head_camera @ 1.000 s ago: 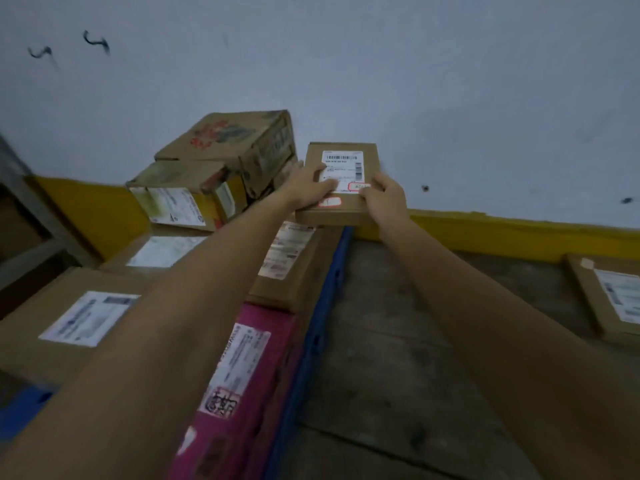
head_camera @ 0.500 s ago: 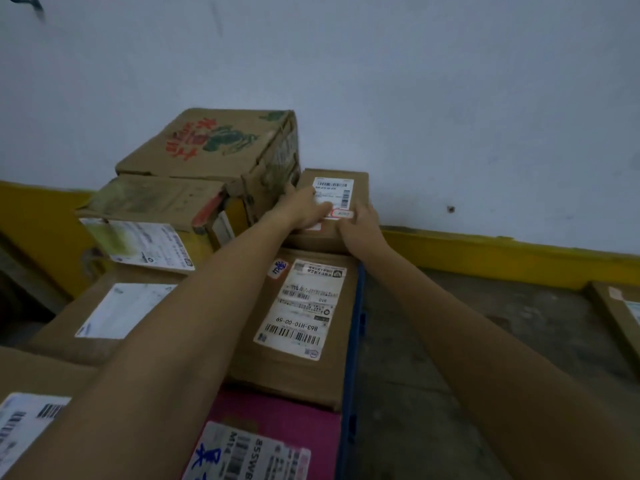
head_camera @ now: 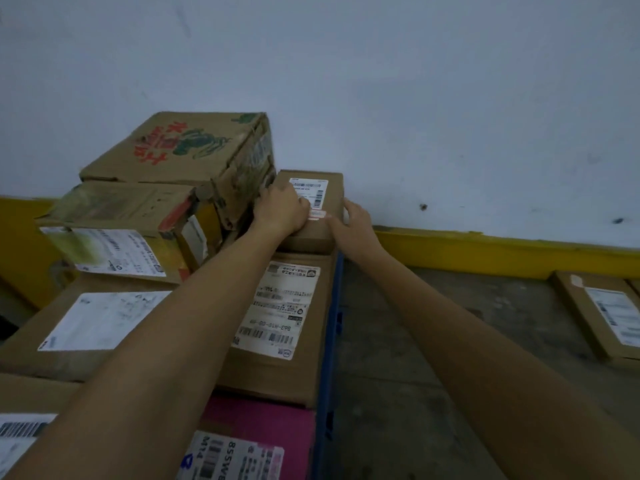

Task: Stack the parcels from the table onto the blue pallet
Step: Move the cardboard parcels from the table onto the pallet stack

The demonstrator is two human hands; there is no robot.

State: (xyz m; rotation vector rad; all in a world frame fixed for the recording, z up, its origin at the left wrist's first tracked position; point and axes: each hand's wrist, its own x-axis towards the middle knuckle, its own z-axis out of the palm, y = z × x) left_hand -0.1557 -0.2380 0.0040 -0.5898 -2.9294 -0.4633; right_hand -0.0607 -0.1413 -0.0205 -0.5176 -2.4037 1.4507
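small parcel (head_camera: pixel 330 216) – on stack by printed carton (head_camera: pixel 194 150), at blue pallet (head_camera: pixel 327 358) edge | left hand (head_camera: pixel 280 211) flat on its top, fingers spread – no grip; right hand (head_camera: pixel 356 223) open against its right side

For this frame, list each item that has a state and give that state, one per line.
small parcel: flat, label up, at the far end of the stack beside the printed carton
left hand: palm down on the small parcel
right hand: against the small parcel's right edge
printed carton: closed, on top of another box
pink parcel: flat, label up
blue pallet: loaded with boxes
flat parcel: on the floor, off the pallet
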